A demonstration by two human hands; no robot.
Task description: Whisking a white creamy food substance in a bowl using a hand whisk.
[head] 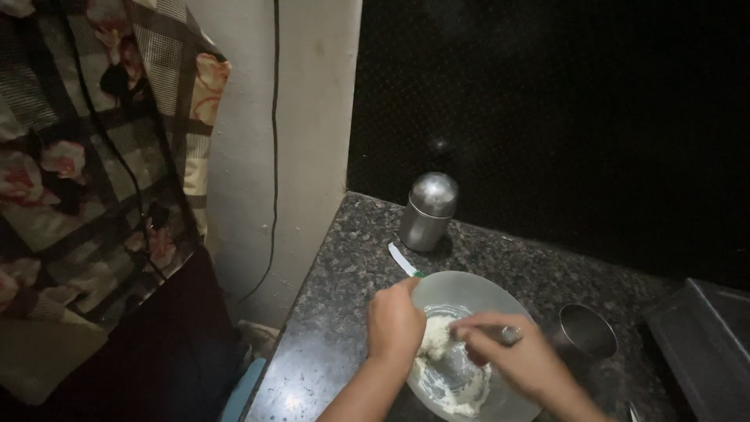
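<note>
Working over the translucent bowl (469, 293), which sits on the dark speckled counter (344, 258) near its front edge, the person has both hands down in it. The left hand (396, 320) is curled over the bowl's left rim, fingers bent inward, its fingertips meeting the pale white dough (437, 336) heaped left of the bowl's middle; whether it pinches the dough or just presses on it I cannot tell. The right hand (512, 355) reaches in from the bowl's right side, its fingers closed around a small shiny metal object (510, 335) (a spoon handle or a little cup, too blurred to say), and it lies just right of the dough. So the dough sits between the two hands, the left one nearer and on top of it. Smears of the same white stuff streak the bowl's floor toward the front. Behind the bowl stands a lidded steel canister (430, 211), closed, contents hidden. Right of the bowl is an open steel tumbler (587, 332); its inside is too dark to read. A white strip with a green tip (405, 259) lies just behind the bowl's left rim.
</note>
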